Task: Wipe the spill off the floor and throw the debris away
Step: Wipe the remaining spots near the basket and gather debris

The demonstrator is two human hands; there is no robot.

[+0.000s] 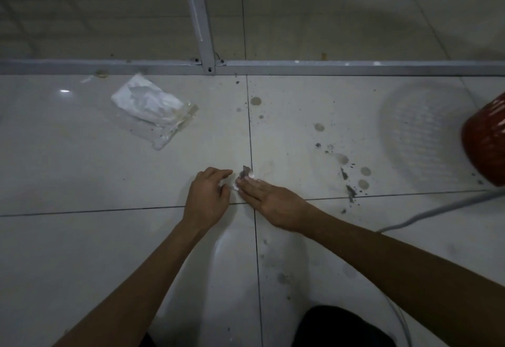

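Observation:
Brown drops and dark grit of the spill [343, 159] dot the white floor tiles, mostly right of the tile joint. A small crumpled, dirty tissue [246, 175] lies on the floor at the joint. My right hand [269, 200] lies flat, its fingertips pressing on the tissue's near edge. My left hand [209, 196] hovers just left of the tissue, fingers curled and apart, with a bit of white tissue beside its fingertips. A plastic pack of white tissues [151, 107] lies on the floor at upper left.
A red woven bin [485, 141] stands at the right edge. A grey metal frame rail [355, 67] crosses the floor behind the spill, with an upright post [198, 15]. A grey cable [437, 208] runs along the floor at right. My dark knee [341, 327] is at the bottom.

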